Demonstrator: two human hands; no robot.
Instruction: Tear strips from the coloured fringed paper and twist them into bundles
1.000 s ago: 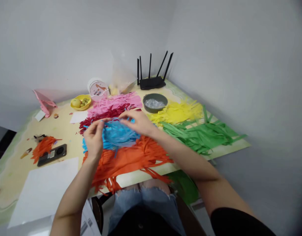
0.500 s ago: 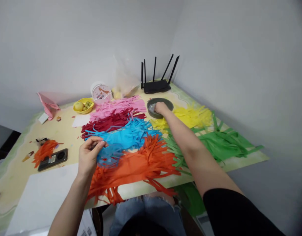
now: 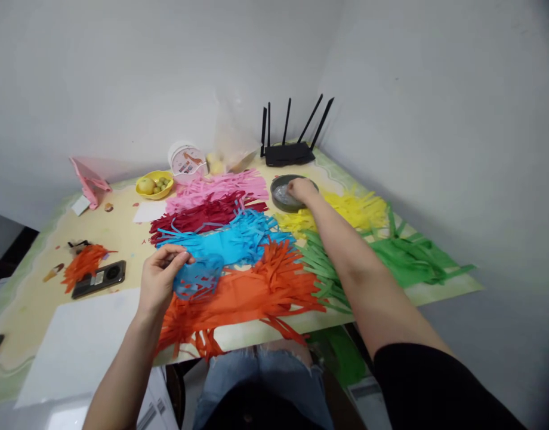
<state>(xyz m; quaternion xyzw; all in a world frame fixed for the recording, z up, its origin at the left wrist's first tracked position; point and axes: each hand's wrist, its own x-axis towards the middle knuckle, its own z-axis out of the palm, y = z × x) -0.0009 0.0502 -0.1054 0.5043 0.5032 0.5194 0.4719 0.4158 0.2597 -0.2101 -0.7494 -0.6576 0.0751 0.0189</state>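
Head view: two bare hands over a counter of cut paper.
Left hand: grip pinched on a blue paper fringe, lifted clear of the orange pile.
Right hand: fingers down in the grey bowl; grip hidden, cannot tell.

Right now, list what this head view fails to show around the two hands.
- Contents of the grey bowl: a pale blur, partly covered by the right hand.
- Right hand's fingertips: hidden inside the bowl.
- Blue paper bundle: its grasped end is hidden by the left hand.
- Phone label: too small.
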